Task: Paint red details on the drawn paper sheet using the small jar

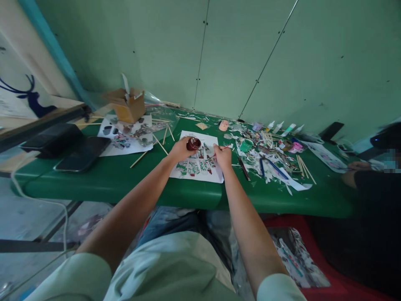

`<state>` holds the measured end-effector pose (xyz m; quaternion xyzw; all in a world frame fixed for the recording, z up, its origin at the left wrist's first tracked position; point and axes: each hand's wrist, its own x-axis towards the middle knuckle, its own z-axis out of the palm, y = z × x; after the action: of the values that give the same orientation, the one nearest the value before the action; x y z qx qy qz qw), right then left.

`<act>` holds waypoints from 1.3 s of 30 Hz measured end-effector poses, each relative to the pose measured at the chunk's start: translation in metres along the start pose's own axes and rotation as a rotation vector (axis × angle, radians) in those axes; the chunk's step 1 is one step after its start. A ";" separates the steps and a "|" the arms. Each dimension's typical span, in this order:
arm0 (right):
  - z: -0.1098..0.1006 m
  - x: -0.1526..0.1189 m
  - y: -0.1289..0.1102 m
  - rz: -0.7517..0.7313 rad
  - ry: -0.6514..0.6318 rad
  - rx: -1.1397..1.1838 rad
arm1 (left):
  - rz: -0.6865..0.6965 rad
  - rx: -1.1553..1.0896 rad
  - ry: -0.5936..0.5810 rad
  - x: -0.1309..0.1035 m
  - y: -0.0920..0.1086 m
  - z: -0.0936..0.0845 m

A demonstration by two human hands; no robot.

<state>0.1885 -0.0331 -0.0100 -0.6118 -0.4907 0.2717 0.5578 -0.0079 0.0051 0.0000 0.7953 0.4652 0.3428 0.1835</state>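
Note:
My left hand (181,149) is closed around a small jar of dark red paint (194,144), held above the upper part of a white sheet (216,175). Between the closed fingers of my right hand (223,157) is a thin paintbrush (226,147), its reddish handle slanting up to the right. The brush's tip points down toward the sheet; whether it touches is too small to tell. Painted pieces in green, white and dark red (192,167) lie on the sheet below both hands.
Scraps, blue-handled pliers (275,168), a green paint pot (246,145) and small bottles (278,127) crowd the right side. At left are a cardboard box (129,109), another sheet (125,147), wooden sticks (138,159) and a phone (83,154). Another person's hand (357,166) is at far right.

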 end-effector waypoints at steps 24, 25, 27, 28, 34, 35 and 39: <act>-0.002 0.001 0.000 0.031 -0.064 0.106 | 0.002 0.006 -0.008 0.001 -0.001 0.000; -0.002 0.001 0.001 0.038 -0.072 0.121 | 0.000 0.004 -0.007 0.001 0.000 0.000; -0.001 0.002 0.002 0.039 -0.074 0.130 | -0.002 0.000 -0.003 0.000 0.000 0.000; -0.001 0.002 0.003 0.032 -0.074 0.123 | -0.002 0.000 -0.001 0.000 0.000 0.000; -0.001 0.001 0.000 -0.002 -0.039 0.040 | 0.000 0.006 -0.008 0.000 0.000 0.000; -0.002 0.000 -0.001 -0.005 -0.039 0.033 | 0.000 0.006 -0.010 0.000 0.000 0.000; -0.001 0.000 -0.001 -0.015 -0.048 0.021 | 0.000 0.000 -0.014 0.000 0.000 0.000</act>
<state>0.1893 -0.0341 -0.0090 -0.5955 -0.5055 0.2872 0.5544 -0.0081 0.0053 0.0001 0.7976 0.4639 0.3370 0.1871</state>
